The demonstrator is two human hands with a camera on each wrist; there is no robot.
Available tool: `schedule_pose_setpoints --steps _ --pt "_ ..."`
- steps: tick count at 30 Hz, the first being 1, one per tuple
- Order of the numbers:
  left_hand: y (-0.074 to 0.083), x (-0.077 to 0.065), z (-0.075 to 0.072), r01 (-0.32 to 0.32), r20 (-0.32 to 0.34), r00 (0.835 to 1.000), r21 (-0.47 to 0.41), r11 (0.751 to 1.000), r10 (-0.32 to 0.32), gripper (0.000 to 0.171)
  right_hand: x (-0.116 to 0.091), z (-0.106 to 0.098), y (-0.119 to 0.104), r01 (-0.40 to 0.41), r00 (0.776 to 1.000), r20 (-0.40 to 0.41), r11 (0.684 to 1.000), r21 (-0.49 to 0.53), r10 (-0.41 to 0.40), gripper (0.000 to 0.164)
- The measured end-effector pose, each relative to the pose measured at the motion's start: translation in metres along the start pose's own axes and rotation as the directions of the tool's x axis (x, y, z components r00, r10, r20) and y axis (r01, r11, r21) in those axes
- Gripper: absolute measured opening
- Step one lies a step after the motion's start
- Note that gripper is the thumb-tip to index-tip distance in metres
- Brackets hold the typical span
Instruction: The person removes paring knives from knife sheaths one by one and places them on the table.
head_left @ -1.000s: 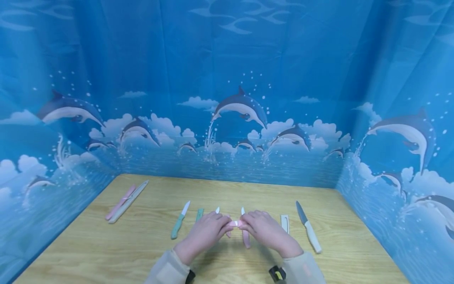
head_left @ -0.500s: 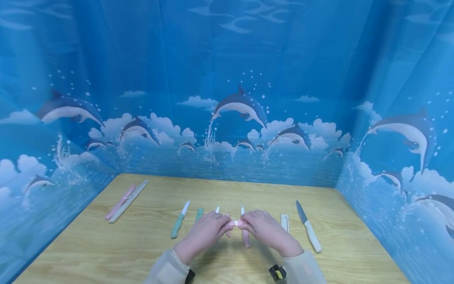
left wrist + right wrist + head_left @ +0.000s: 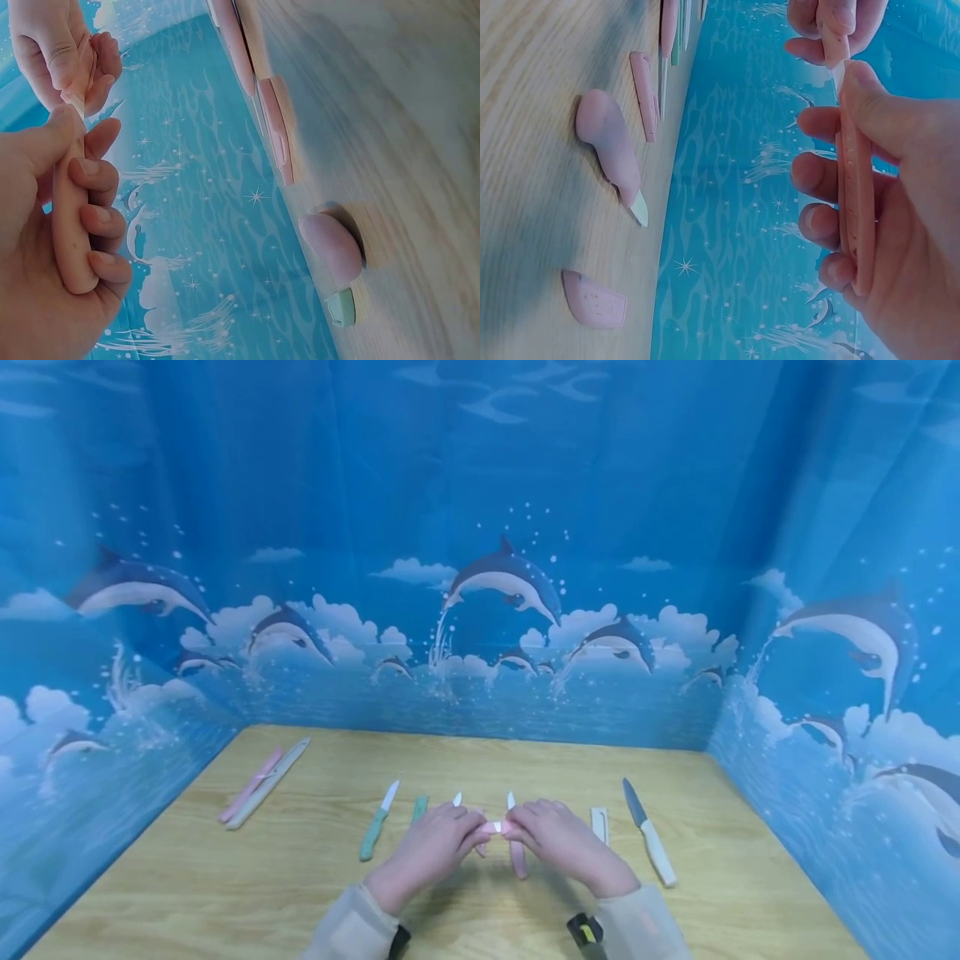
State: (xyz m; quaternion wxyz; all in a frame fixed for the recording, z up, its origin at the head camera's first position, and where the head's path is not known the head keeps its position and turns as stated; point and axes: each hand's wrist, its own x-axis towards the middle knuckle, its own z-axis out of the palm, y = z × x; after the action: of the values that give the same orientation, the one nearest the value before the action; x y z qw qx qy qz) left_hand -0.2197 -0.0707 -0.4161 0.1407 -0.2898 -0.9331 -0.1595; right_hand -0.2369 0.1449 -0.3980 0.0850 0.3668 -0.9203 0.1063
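Note:
My left hand point(image 3: 438, 842) grips the pink handle point(image 3: 71, 232) of a small knife, fingers wrapped round it. In my right hand point(image 3: 564, 843) is a pink blade sheath point(image 3: 857, 210), held between the fingers and the palm. The two pieces meet end to end above the table, and a short bit of white blade point(image 3: 497, 827) shows between them. The rest of that blade is hidden. Below the hands lie another pink-handled knife point(image 3: 518, 858) and a second pink sheath point(image 3: 482, 843), both partly covered by the hands in the head view.
On the wooden table point(image 3: 300, 893), a green-handled knife point(image 3: 371, 838) and green sheath point(image 3: 420, 808) lie left. A white sheath point(image 3: 599, 824) and white-handled knife point(image 3: 658, 853) lie right. Pink point(image 3: 249, 789) and whitish point(image 3: 264, 789) long pieces rest side by side at back left. Dolphin-print curtains surround it.
The head view has shifted slightly. Both hands keep the same hold on the knife and sheath, with the same short bit of blade showing.

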Motion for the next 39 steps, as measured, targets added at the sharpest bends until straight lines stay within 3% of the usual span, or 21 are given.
schedule_pose_setpoints --steps 12,26,39 --pt "-0.0014 0.0022 -0.0028 -0.002 0.01 1.0 -0.004 1.0 0.002 0.027 0.0027 0.0023 0.0032 0.028 0.999 -0.016 1.0 -0.013 -0.028 0.027" --pt "-0.0021 0.0022 -0.0016 0.005 0.031 1.0 0.014 1.0 -0.005 0.027 0.0026 0.0014 0.0044 0.004 1.0 0.014 1.0 -0.004 -0.004 0.031" --pt "-0.0037 0.0028 -0.0013 -0.013 0.005 1.0 0.024 1.0 0.013 0.026 0.0029 0.0018 0.007 0.006 1.0 0.019 1.0 -0.004 -0.006 0.029"
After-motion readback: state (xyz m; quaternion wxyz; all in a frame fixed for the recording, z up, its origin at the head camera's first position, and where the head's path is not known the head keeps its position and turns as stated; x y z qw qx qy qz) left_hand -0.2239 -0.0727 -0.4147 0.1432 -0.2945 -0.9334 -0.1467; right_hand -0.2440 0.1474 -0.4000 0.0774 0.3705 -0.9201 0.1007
